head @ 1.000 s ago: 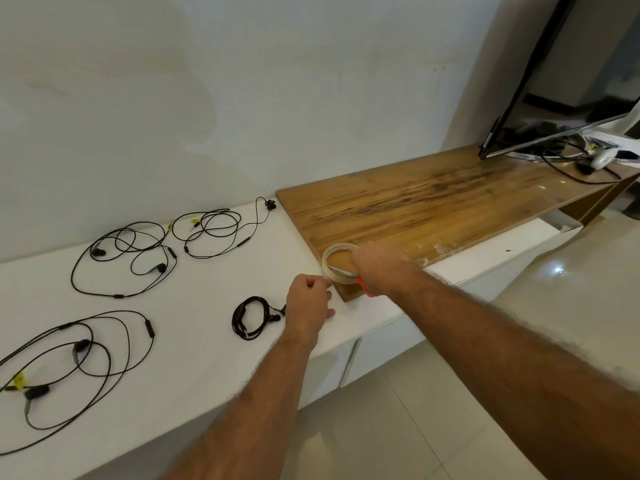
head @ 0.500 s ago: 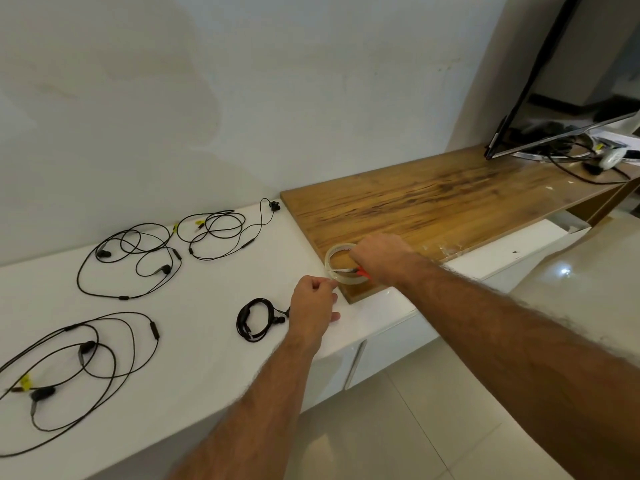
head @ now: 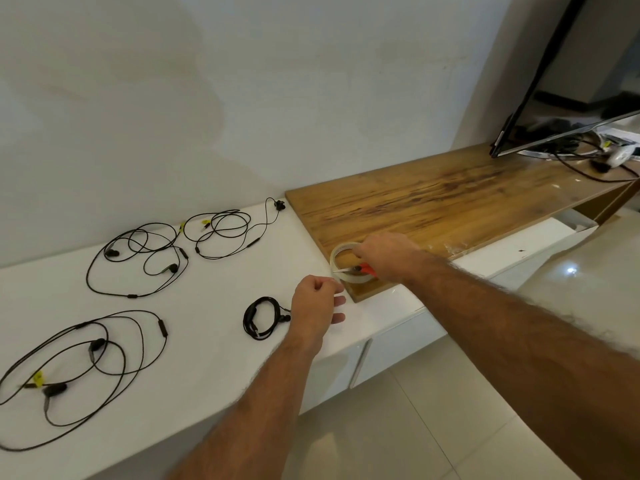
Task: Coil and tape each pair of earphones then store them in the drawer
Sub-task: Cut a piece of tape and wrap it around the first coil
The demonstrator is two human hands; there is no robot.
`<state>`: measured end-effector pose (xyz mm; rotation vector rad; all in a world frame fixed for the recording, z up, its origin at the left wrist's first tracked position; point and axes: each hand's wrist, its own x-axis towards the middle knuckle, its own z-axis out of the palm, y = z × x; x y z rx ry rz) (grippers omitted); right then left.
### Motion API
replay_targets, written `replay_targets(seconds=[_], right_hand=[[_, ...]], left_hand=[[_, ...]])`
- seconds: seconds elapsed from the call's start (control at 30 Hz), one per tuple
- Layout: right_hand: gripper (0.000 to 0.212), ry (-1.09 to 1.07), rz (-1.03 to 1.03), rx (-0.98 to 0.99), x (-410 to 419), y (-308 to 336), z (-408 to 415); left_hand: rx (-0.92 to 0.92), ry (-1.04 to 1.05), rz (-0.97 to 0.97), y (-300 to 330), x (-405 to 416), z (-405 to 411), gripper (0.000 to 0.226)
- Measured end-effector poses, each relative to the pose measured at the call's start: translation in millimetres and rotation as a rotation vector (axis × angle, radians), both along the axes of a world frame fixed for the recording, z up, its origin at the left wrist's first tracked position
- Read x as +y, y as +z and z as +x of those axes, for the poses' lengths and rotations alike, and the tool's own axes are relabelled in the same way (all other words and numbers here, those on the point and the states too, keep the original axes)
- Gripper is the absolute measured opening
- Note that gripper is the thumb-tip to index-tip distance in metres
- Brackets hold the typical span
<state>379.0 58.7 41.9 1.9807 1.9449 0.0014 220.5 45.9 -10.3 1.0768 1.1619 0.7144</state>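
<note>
A: At the near corner of the wooden top [head: 433,202], a roll of clear tape [head: 349,279] lies flat. Right hand [head: 384,252] is over it, fingers curled round scissors with red handles [head: 367,269]; the blades point left across the roll.

B: And the left hand [head: 313,308]?

A: Just left of the roll, on the white counter [head: 207,341]. Thumb and forefinger are pinched together toward the tape; the other fingers are loosely spread. I take it to be holding the free tape end, though the strip itself is too clear to make out.

B: Earphones?

A: One coiled pair [head: 261,317] sits on the counter, just beside the left wrist, not touched. Three loose pairs lie farther left: a near-left pair [head: 83,368], a middle pair [head: 138,258] by the wall, a far pair [head: 225,233] next to the wood edge.

B: Drawer?

A: White cabinet fronts [head: 391,344] below the counter, closed.
</note>
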Motion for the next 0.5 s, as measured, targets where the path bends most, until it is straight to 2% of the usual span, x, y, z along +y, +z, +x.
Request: replay_targets(seconds=[0.1, 0.17, 0.2, 0.27, 0.33, 0.43, 0.5], right_hand=[[0.025, -0.145, 0.128, 0.142, 0.7, 11.5, 3.1], [0.015, -0.269, 0.237, 0.382, -3.0, 18.8, 3.2], [0.012, -0.316, 0.264, 0.566, -6.6, 20.4, 0.2], [0.015, -0.406, 0.202, 1.011, -19.0, 21.1, -14.8], [0.023, -0.463, 0.091, 1.302, -29.5, 15.4, -33.6], [0.031, -0.498, 0.027, 1.495, -36.8, -0.1, -60.1], [0.026, -0.523, 0.041, 1.604, -38.9, -7.0, -74.2]], left_hand=[[-0.022, -0.023, -0.01, 7.3, -0.8, -9.8, 0.014], [-0.033, -0.049, -0.013, 13.0, -1.1, -19.2, 0.015], [-0.035, -0.061, -0.008, 16.0, -1.4, -24.5, 0.015], [-0.03, -0.084, 0.002, 22.6, -3.2, -35.8, 0.015], [-0.007, -0.109, 0.014, 27.7, -5.0, -46.9, 0.017], [0.051, -0.147, 0.057, 33.3, -6.7, -65.3, 0.019], [0.085, -0.166, 0.07, 35.5, -7.8, -76.0, 0.018]])
